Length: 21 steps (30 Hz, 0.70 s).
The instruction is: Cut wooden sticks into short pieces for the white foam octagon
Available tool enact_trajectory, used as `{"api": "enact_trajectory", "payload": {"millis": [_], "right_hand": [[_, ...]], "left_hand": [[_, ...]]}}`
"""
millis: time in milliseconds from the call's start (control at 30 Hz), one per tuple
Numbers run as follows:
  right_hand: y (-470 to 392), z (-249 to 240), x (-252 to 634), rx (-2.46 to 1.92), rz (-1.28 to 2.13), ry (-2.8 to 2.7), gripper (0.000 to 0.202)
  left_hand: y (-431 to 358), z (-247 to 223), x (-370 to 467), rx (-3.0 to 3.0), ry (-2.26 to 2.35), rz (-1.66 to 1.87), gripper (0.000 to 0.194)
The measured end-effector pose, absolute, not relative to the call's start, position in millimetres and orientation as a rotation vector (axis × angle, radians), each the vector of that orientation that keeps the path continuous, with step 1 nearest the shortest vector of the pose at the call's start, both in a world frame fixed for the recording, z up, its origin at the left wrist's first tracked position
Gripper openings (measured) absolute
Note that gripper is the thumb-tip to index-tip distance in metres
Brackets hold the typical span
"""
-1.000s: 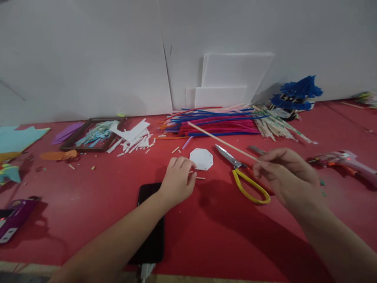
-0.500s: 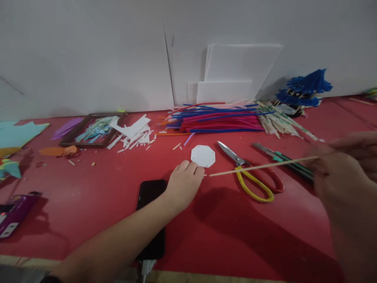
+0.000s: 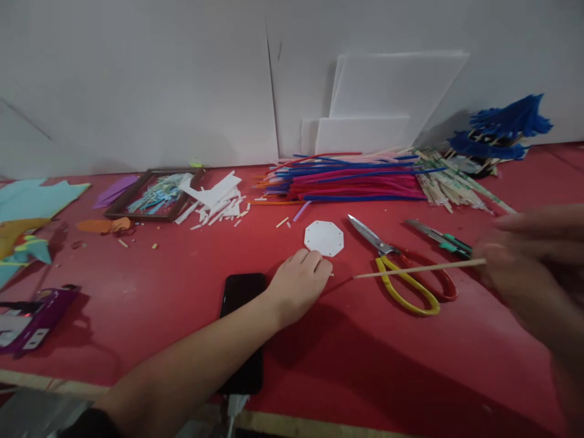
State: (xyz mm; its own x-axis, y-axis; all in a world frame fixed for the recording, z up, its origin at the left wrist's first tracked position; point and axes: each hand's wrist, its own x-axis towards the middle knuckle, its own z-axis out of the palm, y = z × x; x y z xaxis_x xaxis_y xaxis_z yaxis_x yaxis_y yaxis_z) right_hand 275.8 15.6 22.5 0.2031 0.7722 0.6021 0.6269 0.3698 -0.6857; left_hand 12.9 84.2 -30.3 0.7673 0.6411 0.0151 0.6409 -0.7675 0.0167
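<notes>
My right hand [image 3: 533, 261], blurred at the right edge, pinches one end of a thin wooden stick [image 3: 420, 268]. The stick points left, above the scissors' handles. With its fingers curled down, my left hand [image 3: 298, 283] is closed just below a white octagonal card [image 3: 324, 238] with small holes near its edge. A tiny pale tip, like a short piece of stick, pokes out by its fingers; most of it is hidden. Scissors [image 3: 396, 261] with one yellow and one red handle lie open on the red table. A green utility knife [image 3: 440, 239] lies partly behind my right hand.
A black phone [image 3: 244, 371] with a cable lies under my left forearm. Behind are pipe cleaners [image 3: 356, 179], wrapped sticks [image 3: 456, 182], white scraps [image 3: 219, 198] and a brown frame [image 3: 123, 207]. White sheets [image 3: 392, 85] lean on the wall. A blue fringed model [image 3: 497, 131] stands at right.
The camera view has shifted, so the table things appear farther right. My right hand has drawn the stick away from my left hand, widening the gap between its tip and those fingers.
</notes>
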Motion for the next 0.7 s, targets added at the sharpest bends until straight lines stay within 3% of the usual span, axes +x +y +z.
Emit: {"api": "enact_trajectory", "payload": {"millis": [100, 300, 467, 600, 700], "right_hand": [[21.1, 21.4, 252.4, -1.371, 0.117, -1.667, 0.015], [25.2, 3.4, 236.3, -1.274, 0.167, -1.620, 0.011], [34.5, -11.1, 230.8, -1.377, 0.316, -1.721, 0.025], [43.5, -21.1, 225.6, -1.532, 0.603, -1.503, 0.024], [50.3, -23.5, 222.9, -1.425, 1.098, -0.900, 0.029]], "left_hand": [[81.8, -29.9, 12.8, 2.930, 1.066, 0.052, 0.027], [82.0, -25.8, 12.6, 2.898, 0.980, 0.054, 0.022], [88.0, -29.2, 11.3, 2.899, 0.925, 0.071, 0.025], [92.0, -36.8, 8.5, 2.806, 0.993, 0.305, 0.027], [94.6, -39.9, 7.5, 2.564, 0.986, 0.584, 0.021]]}}
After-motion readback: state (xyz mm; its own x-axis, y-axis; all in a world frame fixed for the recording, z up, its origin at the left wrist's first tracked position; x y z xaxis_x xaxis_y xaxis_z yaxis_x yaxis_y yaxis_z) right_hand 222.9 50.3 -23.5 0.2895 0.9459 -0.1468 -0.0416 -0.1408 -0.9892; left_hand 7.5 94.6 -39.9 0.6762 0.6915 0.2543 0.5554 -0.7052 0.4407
